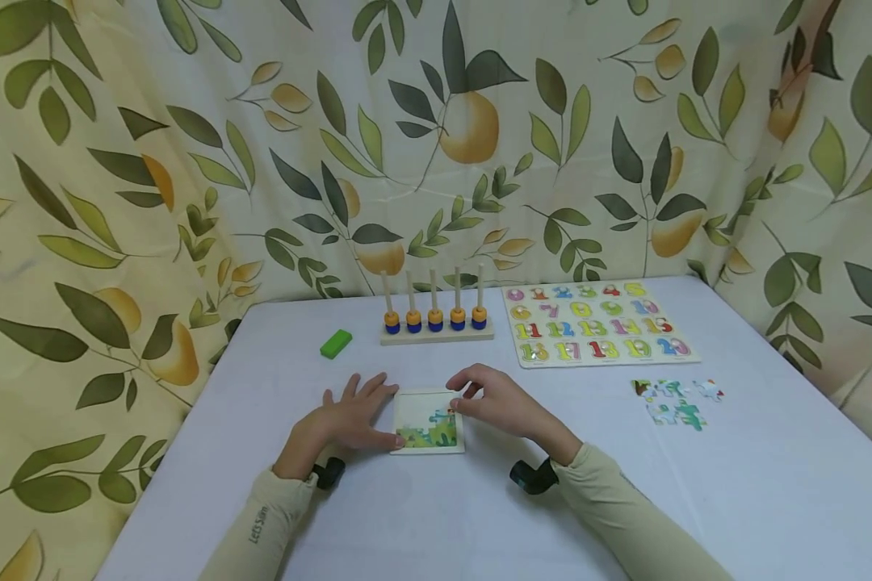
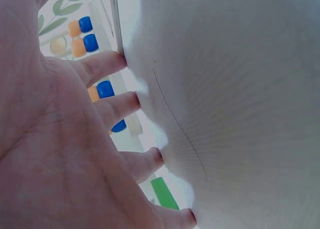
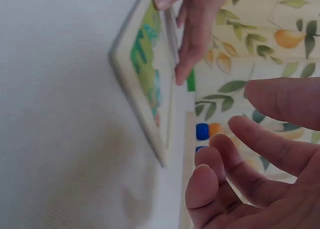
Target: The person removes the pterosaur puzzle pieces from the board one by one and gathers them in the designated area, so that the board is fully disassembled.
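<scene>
A small framed jigsaw puzzle [image 1: 427, 437] lies on the table between the hands, with green and blue pieces filling its lower part and right side. My left hand [image 1: 352, 420] is spread along its left side, the thumb touching the lower left corner. In the left wrist view the left fingers [image 2: 120, 109] are straight, their tips on the white tabletop. My right hand [image 1: 505, 407] hovers at the puzzle's right edge, fingers bent loosely. The right wrist view shows a gap between the right thumb and fingers [image 3: 260, 179], with no piece visible in it.
Loose jigsaw pieces [image 1: 676, 403] lie to the right. A number board [image 1: 596, 324] is behind them. At the back stands a peg rack [image 1: 436, 335] with orange and blue beads, and a green block [image 1: 336, 344] lies left of it. A patterned curtain [image 1: 436, 202] hangs behind.
</scene>
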`<state>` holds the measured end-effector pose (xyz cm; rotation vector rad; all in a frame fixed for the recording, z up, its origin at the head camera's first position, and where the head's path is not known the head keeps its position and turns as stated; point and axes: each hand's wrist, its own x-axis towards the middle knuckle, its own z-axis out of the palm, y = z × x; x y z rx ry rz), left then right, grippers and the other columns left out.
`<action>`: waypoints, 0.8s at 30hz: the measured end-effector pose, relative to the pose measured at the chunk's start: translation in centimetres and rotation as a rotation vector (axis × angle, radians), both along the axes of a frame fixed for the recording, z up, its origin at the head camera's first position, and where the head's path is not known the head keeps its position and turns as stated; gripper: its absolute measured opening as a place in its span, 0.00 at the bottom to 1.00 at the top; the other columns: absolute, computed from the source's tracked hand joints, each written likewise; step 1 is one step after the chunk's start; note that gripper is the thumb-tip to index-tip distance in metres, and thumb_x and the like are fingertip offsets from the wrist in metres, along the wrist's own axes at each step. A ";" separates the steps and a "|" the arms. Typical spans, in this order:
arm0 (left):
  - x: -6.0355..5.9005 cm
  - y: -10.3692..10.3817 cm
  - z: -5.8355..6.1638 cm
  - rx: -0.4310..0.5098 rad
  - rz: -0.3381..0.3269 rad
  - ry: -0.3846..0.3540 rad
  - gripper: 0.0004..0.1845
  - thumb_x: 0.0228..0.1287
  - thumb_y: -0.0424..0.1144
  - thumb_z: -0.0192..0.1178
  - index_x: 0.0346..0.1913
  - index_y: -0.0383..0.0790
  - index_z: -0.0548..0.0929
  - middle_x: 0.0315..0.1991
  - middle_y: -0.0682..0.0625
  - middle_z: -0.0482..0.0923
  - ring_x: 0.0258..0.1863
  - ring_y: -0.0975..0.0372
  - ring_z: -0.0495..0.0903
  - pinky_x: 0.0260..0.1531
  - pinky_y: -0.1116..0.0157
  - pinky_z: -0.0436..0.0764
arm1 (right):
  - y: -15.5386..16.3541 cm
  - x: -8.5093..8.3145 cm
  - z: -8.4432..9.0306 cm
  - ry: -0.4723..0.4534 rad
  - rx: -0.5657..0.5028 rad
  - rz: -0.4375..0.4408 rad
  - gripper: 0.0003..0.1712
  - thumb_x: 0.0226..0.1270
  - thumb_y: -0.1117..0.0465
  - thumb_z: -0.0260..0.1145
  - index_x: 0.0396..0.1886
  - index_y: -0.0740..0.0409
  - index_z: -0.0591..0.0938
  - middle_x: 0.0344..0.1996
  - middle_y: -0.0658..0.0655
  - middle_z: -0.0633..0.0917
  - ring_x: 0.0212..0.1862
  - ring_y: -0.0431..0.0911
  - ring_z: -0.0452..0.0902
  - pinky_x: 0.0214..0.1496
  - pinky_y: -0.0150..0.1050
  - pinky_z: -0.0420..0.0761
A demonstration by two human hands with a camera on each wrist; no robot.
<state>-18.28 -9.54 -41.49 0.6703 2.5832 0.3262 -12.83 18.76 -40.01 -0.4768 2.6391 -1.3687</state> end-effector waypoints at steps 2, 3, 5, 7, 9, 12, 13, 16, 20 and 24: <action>-0.2 -0.1 -0.1 0.011 -0.011 -0.006 0.54 0.66 0.68 0.68 0.86 0.47 0.58 0.88 0.44 0.43 0.84 0.35 0.36 0.70 0.22 0.39 | -0.2 -0.2 -0.4 -0.014 0.014 0.010 0.16 0.74 0.63 0.72 0.56 0.67 0.86 0.50 0.59 0.85 0.48 0.49 0.79 0.48 0.43 0.81; -0.4 -0.2 -0.3 0.020 -0.016 -0.008 0.55 0.66 0.69 0.67 0.86 0.47 0.58 0.88 0.44 0.42 0.84 0.35 0.35 0.70 0.22 0.38 | -0.3 -0.2 -0.6 -0.021 0.024 0.015 0.16 0.73 0.63 0.72 0.56 0.67 0.87 0.48 0.57 0.85 0.47 0.48 0.79 0.47 0.43 0.81; -0.7 -0.4 -0.9 0.034 -0.026 -0.008 0.56 0.65 0.71 0.66 0.87 0.48 0.57 0.88 0.45 0.41 0.84 0.35 0.34 0.69 0.21 0.37 | -0.5 -0.3 -0.9 -0.038 0.052 0.019 0.15 0.73 0.64 0.72 0.54 0.66 0.87 0.45 0.54 0.85 0.44 0.47 0.78 0.46 0.42 0.80; -1.0 -0.6 -1.6 0.039 -0.028 -0.006 0.57 0.64 0.74 0.65 0.87 0.50 0.56 0.88 0.46 0.40 0.84 0.35 0.32 0.69 0.21 0.36 | -0.8 -0.4 -1.3 -0.044 0.083 0.029 0.14 0.72 0.65 0.73 0.53 0.67 0.88 0.43 0.53 0.83 0.43 0.46 0.77 0.45 0.42 0.80; -1.2 -0.7 -2.0 0.043 -0.025 -0.002 0.57 0.62 0.75 0.65 0.87 0.51 0.57 0.88 0.47 0.40 0.84 0.35 0.32 0.68 0.20 0.36 | -1.1 -0.3 -1.7 -0.040 0.112 0.037 0.14 0.70 0.66 0.74 0.52 0.67 0.88 0.41 0.53 0.82 0.42 0.46 0.75 0.46 0.41 0.79; -1.0 -0.7 -1.9 0.044 -0.013 -0.009 0.57 0.62 0.75 0.65 0.87 0.52 0.57 0.88 0.48 0.41 0.84 0.36 0.32 0.68 0.20 0.36 | -1.5 -0.2 -2.0 -0.041 0.139 0.031 0.16 0.67 0.66 0.75 0.52 0.68 0.86 0.42 0.56 0.78 0.42 0.47 0.73 0.45 0.42 0.77; -0.8 -0.7 -1.6 0.045 -0.011 -0.012 0.57 0.62 0.75 0.66 0.87 0.51 0.58 0.88 0.47 0.41 0.84 0.35 0.33 0.68 0.20 0.36 | -1.6 -0.2 -2.0 -0.041 0.147 0.027 0.16 0.67 0.67 0.75 0.52 0.68 0.86 0.43 0.57 0.76 0.42 0.48 0.72 0.45 0.42 0.76; -0.3 -0.5 -0.5 0.045 -0.010 -0.022 0.56 0.64 0.71 0.67 0.86 0.48 0.58 0.88 0.45 0.42 0.84 0.35 0.33 0.69 0.21 0.36 | -1.9 -0.1 -2.1 -0.039 0.173 0.012 0.15 0.66 0.67 0.75 0.50 0.67 0.84 0.44 0.58 0.72 0.43 0.48 0.70 0.46 0.43 0.75; 0.2 -0.2 0.5 0.036 -0.008 -0.022 0.54 0.66 0.67 0.69 0.86 0.46 0.59 0.88 0.44 0.43 0.84 0.35 0.35 0.70 0.22 0.38 | -2.0 0.1 -2.0 -0.017 0.210 0.029 0.13 0.66 0.69 0.76 0.47 0.64 0.82 0.45 0.58 0.71 0.44 0.49 0.70 0.48 0.44 0.76; 0.3 -0.1 0.6 0.018 -0.003 -0.017 0.53 0.67 0.66 0.69 0.86 0.47 0.59 0.88 0.44 0.43 0.84 0.36 0.36 0.70 0.22 0.39 | -2.1 0.1 -1.9 -0.003 0.206 0.054 0.15 0.66 0.70 0.75 0.46 0.62 0.78 0.44 0.57 0.71 0.45 0.49 0.69 0.48 0.45 0.76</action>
